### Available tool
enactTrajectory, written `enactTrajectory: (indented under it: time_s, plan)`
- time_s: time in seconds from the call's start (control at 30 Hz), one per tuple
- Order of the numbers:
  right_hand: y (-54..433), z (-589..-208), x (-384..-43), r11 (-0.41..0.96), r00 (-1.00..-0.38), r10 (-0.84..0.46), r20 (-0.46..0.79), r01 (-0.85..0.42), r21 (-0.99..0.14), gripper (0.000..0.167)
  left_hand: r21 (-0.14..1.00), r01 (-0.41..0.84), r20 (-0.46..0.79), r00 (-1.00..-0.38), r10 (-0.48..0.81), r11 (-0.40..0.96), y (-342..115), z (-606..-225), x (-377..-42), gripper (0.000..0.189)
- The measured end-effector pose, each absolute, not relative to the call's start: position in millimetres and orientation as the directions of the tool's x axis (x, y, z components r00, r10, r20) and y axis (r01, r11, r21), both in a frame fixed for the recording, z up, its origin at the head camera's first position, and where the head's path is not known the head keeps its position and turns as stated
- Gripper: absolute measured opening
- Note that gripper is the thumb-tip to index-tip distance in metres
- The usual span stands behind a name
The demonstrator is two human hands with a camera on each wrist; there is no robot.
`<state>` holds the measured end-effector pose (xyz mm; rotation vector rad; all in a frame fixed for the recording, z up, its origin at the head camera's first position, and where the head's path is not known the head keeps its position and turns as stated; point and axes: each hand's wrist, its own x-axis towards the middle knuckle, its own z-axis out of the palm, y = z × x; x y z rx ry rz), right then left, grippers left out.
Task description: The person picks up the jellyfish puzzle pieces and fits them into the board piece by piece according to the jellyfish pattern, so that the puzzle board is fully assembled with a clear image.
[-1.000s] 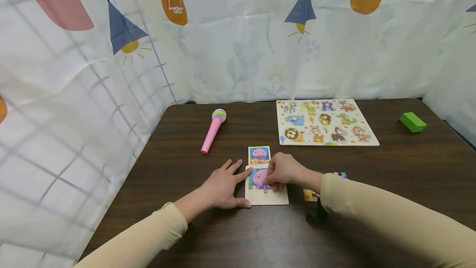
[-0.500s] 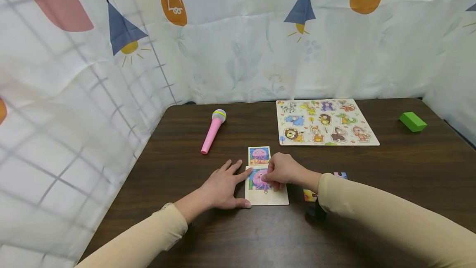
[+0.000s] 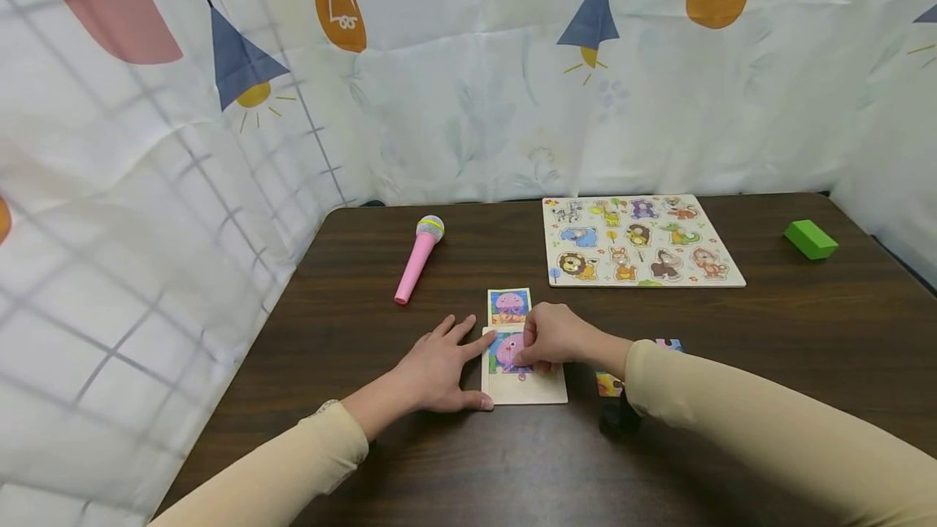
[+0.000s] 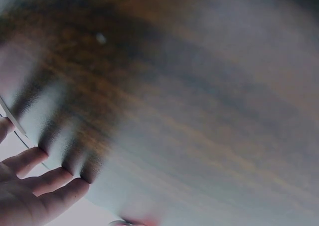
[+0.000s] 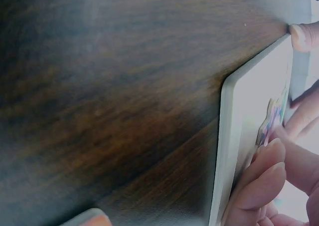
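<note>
A small pale wooden puzzle board [image 3: 523,393] lies before me, with pink jellyfish pieces on blue in its upper part. Just behind it is a card [image 3: 508,303] with the same jellyfish picture. My left hand [image 3: 439,366] is spread flat at the board's left side, its index fingertip and thumb touching the edge. Thumb and fingers of my right hand [image 3: 556,336] pinch a jellyfish puzzle piece [image 5: 269,118] over the board. Its lower end shows in the right wrist view, slightly raised from the board; the hand covers the rest.
Loose puzzle pieces [image 3: 609,385] lie right of the board, partly hidden under my right sleeve [image 3: 732,397]. Behind stand a pink toy microphone [image 3: 417,265], a large animal puzzle board [image 3: 640,242] and a green block [image 3: 811,240]. A patterned curtain [image 3: 468,104] borders the table.
My right fingers shift very slightly over the jellyfish piece while keeping their pinch. My left hand stays in place.
</note>
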<state>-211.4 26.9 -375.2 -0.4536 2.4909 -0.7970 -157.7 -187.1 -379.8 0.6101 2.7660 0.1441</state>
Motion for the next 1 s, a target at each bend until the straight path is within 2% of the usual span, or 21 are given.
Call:
enactTrajectory:
  time_s: [0.33, 1.0]
  plan:
    - [27.4, -374.7, -208.8, 0.783, -0.825, -0.463, -0.323, -0.21, -0.585, 0.028, 0.167, 0.399, -0.271, -0.861, 0.431, 0.902, -187.6, -379.3, -157.8, 0.092]
    - [36.0, -366.8, -211.0, 0.732, -0.799, -0.478, -0.365, -0.132, -0.669, 0.017, 0.173, 0.4, -0.268, -0.86, 0.434, 0.9, -187.2, -379.6, -157.4, 0.091]
